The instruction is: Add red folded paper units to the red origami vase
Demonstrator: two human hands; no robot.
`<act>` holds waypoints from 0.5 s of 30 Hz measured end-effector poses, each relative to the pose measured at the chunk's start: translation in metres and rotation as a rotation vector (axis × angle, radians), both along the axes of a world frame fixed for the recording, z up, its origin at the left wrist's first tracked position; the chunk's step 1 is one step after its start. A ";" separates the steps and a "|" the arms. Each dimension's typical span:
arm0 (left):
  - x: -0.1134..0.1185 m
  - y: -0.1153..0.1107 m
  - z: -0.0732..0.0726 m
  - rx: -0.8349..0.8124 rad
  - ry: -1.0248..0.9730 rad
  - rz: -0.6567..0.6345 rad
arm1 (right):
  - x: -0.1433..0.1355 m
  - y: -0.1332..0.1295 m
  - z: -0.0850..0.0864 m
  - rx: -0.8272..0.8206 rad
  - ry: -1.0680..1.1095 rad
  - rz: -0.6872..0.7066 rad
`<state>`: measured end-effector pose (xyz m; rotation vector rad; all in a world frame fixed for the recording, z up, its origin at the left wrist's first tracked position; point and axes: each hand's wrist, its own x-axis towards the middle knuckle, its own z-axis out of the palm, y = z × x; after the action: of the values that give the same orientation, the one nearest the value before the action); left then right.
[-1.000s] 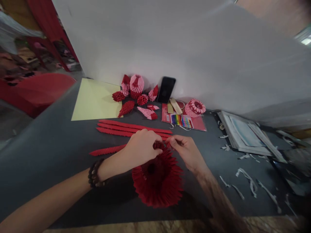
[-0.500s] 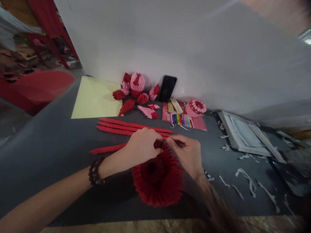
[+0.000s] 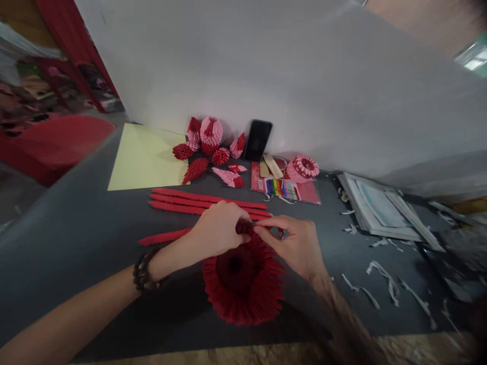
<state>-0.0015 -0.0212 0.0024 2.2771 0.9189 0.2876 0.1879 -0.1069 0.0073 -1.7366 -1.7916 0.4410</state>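
A round red bowl of folded paper pieces (image 3: 247,299), with pleated sides and a dark hollow middle, sits near the front of the dark table. My left hand (image 3: 218,230) reaches over its far left side, fingers curled round the far rim. Close beside it, my right hand (image 3: 292,243) has thumb and forefinger pinched together at the same rim; whatever is between the tips is too small to make out. Just beyond the hands lie several long red strips of stacked folded paper (image 3: 178,199). One more red strip (image 3: 162,237) passes behind my left forearm.
Red and pink paper models (image 3: 211,133) stand by the wall near a yellow sheet (image 3: 148,157) and a phone (image 3: 258,139). A pink packet (image 3: 310,192) bears a ring-shaped pink model (image 3: 302,168). Right are stacked papers (image 3: 380,208) and white scraps (image 3: 384,279).
My right forefinger has straightened and its fingertips have shifted slightly along the rim. The left hand keeps its grip, and the whole view has shifted a little.
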 end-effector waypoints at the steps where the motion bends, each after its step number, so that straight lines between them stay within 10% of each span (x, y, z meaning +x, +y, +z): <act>1: 0.000 0.000 0.000 -0.012 -0.009 0.005 | 0.000 -0.001 0.001 -0.007 -0.022 0.017; 15: -0.026 0.013 0.014 -0.228 -0.172 -0.012 | 0.011 0.006 0.003 -0.044 0.241 -0.023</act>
<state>-0.0276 -0.0080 0.0163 2.0147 0.8057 0.3491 0.1988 -0.1004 0.0103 -1.6541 -1.6008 0.6550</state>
